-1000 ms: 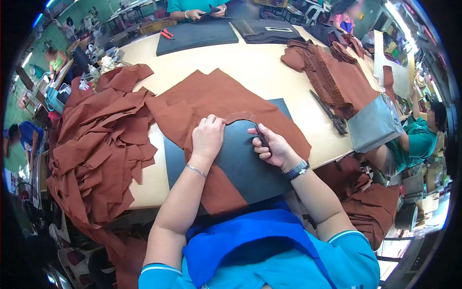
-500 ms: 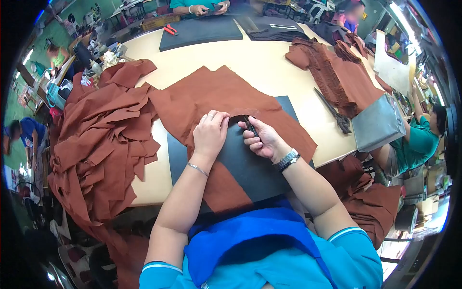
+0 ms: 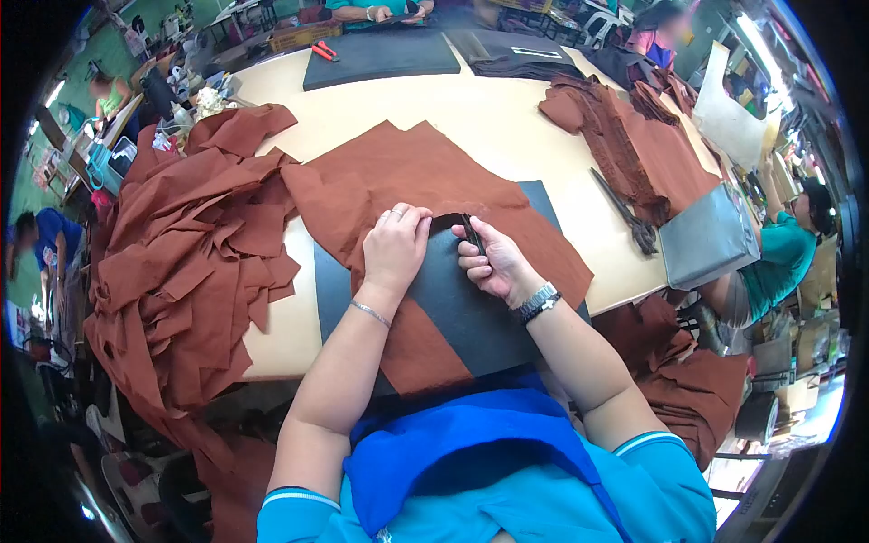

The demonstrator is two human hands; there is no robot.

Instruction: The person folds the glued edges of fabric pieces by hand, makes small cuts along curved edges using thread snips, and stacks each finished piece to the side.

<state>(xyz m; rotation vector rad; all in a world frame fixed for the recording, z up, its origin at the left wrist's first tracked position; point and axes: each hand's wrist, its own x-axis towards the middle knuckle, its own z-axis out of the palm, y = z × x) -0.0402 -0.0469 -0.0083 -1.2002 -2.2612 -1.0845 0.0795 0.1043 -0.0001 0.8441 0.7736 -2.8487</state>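
Note:
A rust-brown fabric piece [image 3: 444, 167] lies spread over a dark board [image 3: 448, 303], with a strip of it running down toward my body. My left hand [image 3: 395, 249] pinches the fabric's edge between thumb and fingers. Closed around small black snips [image 3: 472, 237], my right hand [image 3: 493, 262] is just to the right of it. Between the two hands a dark, curved edge of the cloth is stretched, and the snips' tip touches or nearly touches its right end. Whether the blades are apart is too small to tell.
A large heap of brown cut pieces [image 3: 199, 244] hangs over the table's left edge. Dark long scissors [image 3: 623, 208], more brown fabric [image 3: 647, 145] and a grey box [image 3: 711, 237] are at right. Red-handled pliers [image 3: 324, 52] lie on a far board [image 3: 389, 68]. Other people work around.
Both hands stay nearly in place. The dark cloth edge between them shows a little more, and the whole view has shifted slightly.

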